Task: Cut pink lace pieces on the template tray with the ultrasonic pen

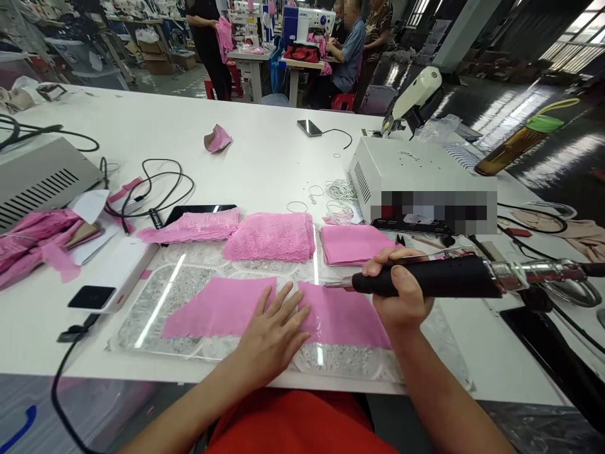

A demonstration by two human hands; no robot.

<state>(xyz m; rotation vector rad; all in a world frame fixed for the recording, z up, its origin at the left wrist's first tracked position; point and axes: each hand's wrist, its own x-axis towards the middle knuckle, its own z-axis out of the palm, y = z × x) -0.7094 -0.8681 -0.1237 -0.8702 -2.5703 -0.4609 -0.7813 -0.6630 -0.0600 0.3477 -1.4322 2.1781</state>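
Note:
My left hand (275, 337) lies flat with its fingers spread, pressing across the meeting edges of a left pink fabric piece (212, 309) and a right pink fabric piece (345, 318). In my right hand (404, 299) is a black corded handpiece (439, 279), held level, its narrow metal tip pointing left over the upper edge of the right piece. Whether the tip touches the cloth I cannot tell. Both pieces lie on a clear plastic mat (155, 315) over white lace-like material. Behind them are a pink lace stack (271, 236) and a folded plain pink stack (354, 244).
A grey metal box (406, 167) stands at right behind the handpiece, another grey box (42, 180) at left. A white power bank (118, 271), black cables (165, 183), a phone (309, 128) and a pink scrap (218, 139) lie on the white table. People work at sewing machines beyond.

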